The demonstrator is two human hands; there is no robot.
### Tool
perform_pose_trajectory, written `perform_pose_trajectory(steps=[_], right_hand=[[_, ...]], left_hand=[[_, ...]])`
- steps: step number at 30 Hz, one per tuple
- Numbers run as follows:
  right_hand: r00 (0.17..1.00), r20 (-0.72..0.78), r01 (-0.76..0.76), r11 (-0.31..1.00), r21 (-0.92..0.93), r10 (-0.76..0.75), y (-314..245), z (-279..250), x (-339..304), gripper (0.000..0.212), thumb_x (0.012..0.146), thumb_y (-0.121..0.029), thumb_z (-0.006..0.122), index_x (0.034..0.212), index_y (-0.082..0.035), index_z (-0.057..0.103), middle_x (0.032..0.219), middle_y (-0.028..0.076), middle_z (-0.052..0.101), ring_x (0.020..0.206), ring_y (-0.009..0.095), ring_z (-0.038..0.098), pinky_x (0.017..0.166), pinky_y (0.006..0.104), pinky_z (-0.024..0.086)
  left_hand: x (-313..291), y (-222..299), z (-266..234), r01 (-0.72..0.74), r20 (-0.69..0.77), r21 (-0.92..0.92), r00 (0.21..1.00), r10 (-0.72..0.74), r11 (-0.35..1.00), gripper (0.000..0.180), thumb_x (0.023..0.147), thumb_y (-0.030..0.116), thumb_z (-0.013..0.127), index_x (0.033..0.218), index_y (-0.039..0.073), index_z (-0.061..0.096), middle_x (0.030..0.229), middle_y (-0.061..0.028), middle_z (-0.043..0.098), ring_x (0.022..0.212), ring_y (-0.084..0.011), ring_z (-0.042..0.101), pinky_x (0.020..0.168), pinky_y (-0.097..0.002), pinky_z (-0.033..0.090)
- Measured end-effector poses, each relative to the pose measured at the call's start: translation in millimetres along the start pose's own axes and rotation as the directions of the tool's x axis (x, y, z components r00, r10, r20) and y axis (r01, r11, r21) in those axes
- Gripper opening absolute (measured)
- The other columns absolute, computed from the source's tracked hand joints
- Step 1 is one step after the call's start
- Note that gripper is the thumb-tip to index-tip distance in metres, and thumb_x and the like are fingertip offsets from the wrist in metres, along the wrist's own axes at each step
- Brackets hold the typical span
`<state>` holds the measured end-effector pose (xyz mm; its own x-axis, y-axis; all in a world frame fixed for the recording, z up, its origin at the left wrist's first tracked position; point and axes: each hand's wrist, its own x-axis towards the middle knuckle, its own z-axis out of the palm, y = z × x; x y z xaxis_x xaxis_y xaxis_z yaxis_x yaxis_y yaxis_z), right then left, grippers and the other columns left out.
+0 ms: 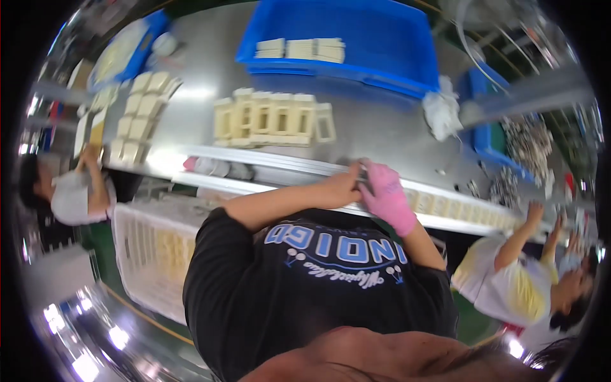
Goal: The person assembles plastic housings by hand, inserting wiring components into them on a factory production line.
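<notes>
My bare left hand (347, 185) and my right hand (387, 196), in a pink glove, meet over the metal rail (286, 162) at the table's near edge. Fingers on both hands are drawn together around something small and greyish, mostly hidden between them. Just right of the glove, a row of cream plastic pieces (445, 207) lies along a channel. Ahead and to the left, cream rectangular frames (273, 121) lean against one another on the steel table (369, 118).
A blue tray (350, 70) with cream pieces stands behind the frames. More cream parts (143, 108) are stacked at left. A crumpled white bag (442, 111) lies at right. A white crate (146, 254) is beside me. Co-workers sit left (79, 197) and right (509, 274).
</notes>
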<state>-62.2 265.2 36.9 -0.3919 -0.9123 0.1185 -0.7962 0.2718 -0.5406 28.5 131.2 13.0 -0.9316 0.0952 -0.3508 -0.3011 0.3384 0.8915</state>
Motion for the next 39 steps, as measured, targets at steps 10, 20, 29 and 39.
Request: perform_pose_trajectory(steps=[10, 20, 29, 39], right_hand=[[0.978, 0.18, 0.146, 0.963, -0.225, -0.106, -8, 8, 9, 0.063, 0.063, -0.019, 0.059, 0.12, -0.003, 0.038, 0.106, 0.016, 0.047, 0.101, 0.033, 0.043, 0.091, 0.0448, 0.029], [0.93, 0.368, 0.113, 0.94, -0.323, 0.014, -13, 9, 39, 0.056, 0.07, -0.025, 0.057, 0.118, -0.005, 0.039, 0.102, 0.014, 0.049, 0.098, 0.031, 0.045, 0.088, 0.0436, 0.031], [0.984, 0.029, -0.158, 0.945, -0.287, 0.173, -16, 76, 131, 0.061, 0.074, -0.032, 0.057, 0.12, 0.002, 0.035, 0.111, 0.023, 0.047, 0.103, 0.036, 0.044, 0.085, 0.0435, 0.038], [0.798, 0.45, -0.53, 0.822, 0.206, 0.401, 19, 57, 135, 0.067, 0.077, -0.037, 0.053, 0.123, 0.006, 0.032, 0.116, 0.026, 0.047, 0.107, 0.032, 0.048, 0.089, 0.0344, 0.038]], left_hand=[[-30, -18, -76, -0.162, -0.2, 0.009, 0.967, 0.161, 0.987, 0.029, 0.082, 0.018, 0.05, 0.107, 0.003, 0.053, 0.085, -0.0127, 0.061, 0.078, -0.0213, 0.057, 0.07, -0.0314, 0.045], [-109, -126, -201, -0.02, -0.853, 0.032, 0.52, 0.038, 0.999, 0.029, 0.084, 0.01, 0.052, 0.112, 0.004, 0.052, 0.1, -0.0095, 0.059, 0.089, -0.0157, 0.056, 0.076, -0.0261, 0.045], [-108, -209, -246, 0.386, -0.838, -0.115, 0.457, -0.298, 0.915, 0.042, 0.083, 0.032, 0.05, 0.107, -0.003, 0.053, 0.102, -0.0224, 0.057, 0.095, -0.0319, 0.055, 0.082, -0.0369, 0.043], [-106, -161, -243, 0.575, -0.639, 0.114, 0.667, -0.384, 0.81, 0.057, 0.083, 0.045, 0.045, 0.112, -0.004, 0.05, 0.11, -0.0254, 0.053, 0.1, -0.0385, 0.052, 0.086, -0.0408, 0.041]])
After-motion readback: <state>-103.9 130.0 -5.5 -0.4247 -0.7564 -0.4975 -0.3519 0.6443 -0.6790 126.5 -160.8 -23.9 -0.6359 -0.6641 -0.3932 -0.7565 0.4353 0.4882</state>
